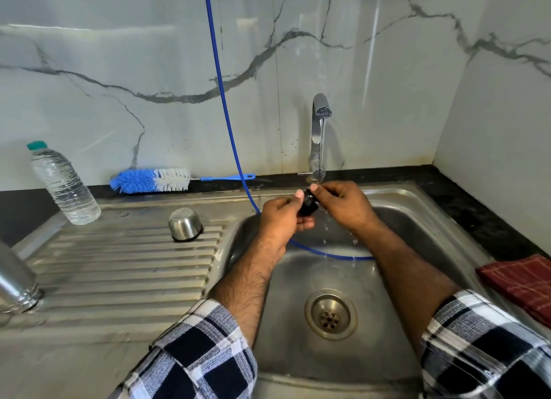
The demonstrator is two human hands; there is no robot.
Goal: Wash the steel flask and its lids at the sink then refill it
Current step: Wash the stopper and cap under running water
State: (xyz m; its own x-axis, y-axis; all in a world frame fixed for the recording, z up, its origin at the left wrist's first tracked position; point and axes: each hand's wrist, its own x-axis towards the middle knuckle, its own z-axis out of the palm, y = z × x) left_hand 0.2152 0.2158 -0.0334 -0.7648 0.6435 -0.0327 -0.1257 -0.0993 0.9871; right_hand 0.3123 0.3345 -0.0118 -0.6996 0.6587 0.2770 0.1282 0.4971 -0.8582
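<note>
Over the sink basin (417, 208), under the running tap (319, 121), both hands hold a small black inner lid (308, 205). My left hand (281, 217) grips it from the left and below. My right hand (343, 203) pinches its upper right side, with water dripping off. The steel cup lid (185, 223) sits upside down on the ribbed drainboard (125, 264). The steel flask (15, 282) stands at the far left edge, only partly in view.
A clear water bottle (64, 184) with a green cap stands at the back left. A blue and white bottle brush (155, 180) lies along the wall. A blue hose (226, 115) hangs into the sink. A red checked cloth (524, 282) lies right of the basin. The drain (330, 314) is open.
</note>
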